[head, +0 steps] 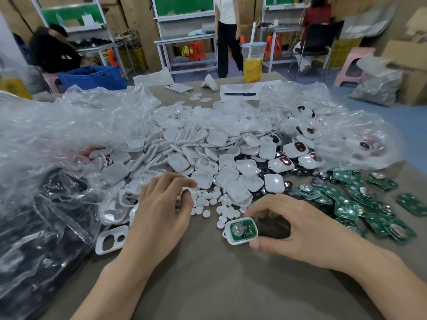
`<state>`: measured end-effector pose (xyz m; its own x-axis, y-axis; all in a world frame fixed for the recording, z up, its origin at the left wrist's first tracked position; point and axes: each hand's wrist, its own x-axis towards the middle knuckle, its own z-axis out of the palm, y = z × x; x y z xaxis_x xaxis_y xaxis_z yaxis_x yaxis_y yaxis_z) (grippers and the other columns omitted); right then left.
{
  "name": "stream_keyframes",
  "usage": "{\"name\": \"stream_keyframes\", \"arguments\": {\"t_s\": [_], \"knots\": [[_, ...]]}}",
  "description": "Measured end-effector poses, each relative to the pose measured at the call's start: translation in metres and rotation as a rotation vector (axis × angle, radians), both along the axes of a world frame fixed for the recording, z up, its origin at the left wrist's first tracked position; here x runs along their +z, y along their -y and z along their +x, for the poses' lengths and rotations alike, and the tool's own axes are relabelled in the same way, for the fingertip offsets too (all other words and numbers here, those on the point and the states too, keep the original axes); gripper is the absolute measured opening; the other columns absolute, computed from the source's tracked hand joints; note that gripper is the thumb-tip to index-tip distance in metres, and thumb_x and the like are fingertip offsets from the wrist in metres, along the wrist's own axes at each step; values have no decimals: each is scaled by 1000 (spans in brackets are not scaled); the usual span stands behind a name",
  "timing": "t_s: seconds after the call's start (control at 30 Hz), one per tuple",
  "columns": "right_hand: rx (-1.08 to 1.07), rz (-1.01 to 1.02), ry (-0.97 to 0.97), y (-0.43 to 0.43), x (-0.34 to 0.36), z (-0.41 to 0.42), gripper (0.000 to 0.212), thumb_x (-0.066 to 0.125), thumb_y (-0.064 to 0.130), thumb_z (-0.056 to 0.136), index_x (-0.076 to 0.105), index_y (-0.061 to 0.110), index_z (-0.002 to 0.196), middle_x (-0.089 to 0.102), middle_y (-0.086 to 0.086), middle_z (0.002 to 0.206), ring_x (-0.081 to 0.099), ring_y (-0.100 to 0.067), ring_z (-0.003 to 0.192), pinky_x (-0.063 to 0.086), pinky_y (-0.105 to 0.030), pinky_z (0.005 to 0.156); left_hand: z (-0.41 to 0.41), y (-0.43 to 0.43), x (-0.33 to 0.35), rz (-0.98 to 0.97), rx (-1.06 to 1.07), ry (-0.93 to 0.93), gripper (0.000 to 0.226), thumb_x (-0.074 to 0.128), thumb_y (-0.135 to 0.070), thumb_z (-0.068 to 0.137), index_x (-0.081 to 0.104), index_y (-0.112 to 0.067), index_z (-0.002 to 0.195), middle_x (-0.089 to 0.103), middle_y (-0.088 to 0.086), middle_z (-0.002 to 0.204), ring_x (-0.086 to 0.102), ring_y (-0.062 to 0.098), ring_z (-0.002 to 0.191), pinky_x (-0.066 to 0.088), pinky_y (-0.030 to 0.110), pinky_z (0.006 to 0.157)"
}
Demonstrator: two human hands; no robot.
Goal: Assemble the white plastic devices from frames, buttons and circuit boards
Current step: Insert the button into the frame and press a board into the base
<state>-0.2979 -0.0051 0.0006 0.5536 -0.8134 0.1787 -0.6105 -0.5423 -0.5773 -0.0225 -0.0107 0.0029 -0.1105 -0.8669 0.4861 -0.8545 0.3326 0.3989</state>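
Note:
A white frame with a green circuit board (240,230) seated in it lies on the table, pinched between the thumb and fingers of my right hand (298,229). My left hand (161,206) reaches into the small white round buttons (212,202), its fingertips curled round one of them. An empty white frame (111,239) with two holes lies left of my left wrist. A big heap of white shells (196,146) fills the table's middle. Loose green circuit boards (360,204) lie to the right. Finished white devices (293,151) with dark buttons sit at the back right.
Crumpled clear plastic bags (57,135) rise on the left and at the back right (346,125). A drink cup (252,61), a phone (179,88), a pen (240,94) on paper stand at the table's far end. People are behind the table.

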Motion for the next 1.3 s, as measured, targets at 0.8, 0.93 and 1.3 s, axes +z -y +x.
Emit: {"name": "stream_keyframes", "arguments": {"t_s": [0.8, 0.93, 1.3], "knots": [[-303, -140, -238, 89, 1, 30, 42, 36, 55, 96, 59, 37, 126, 57, 14, 127, 44, -14, 114, 35, -33, 104, 3, 63, -1, -26, 8, 261, 34, 64, -38, 96, 64, -19, 123, 64, -5, 104, 61, 23, 100, 50, 37, 82], [-332, -130, -144, 92, 3, 30, 44, 35, 58, 95, 62, 34, 120, 63, 12, 119, 53, -15, 109, 40, -37, 100, 3, 62, 3, 8, 33, 139, 46, 65, -37, 95, 59, -16, 135, 66, -3, 119, 59, 22, 116, 51, 36, 83], [-404, -141, 23, 83, 13, 30, 51, 32, 64, 93, 67, 32, 112, 69, 13, 105, 63, -14, 91, 48, -33, 81, 3, 57, 3, -84, -15, 58, 21, 65, -27, 96, 69, -25, 117, 66, -9, 96, 64, 18, 97, 53, 37, 71]]}}
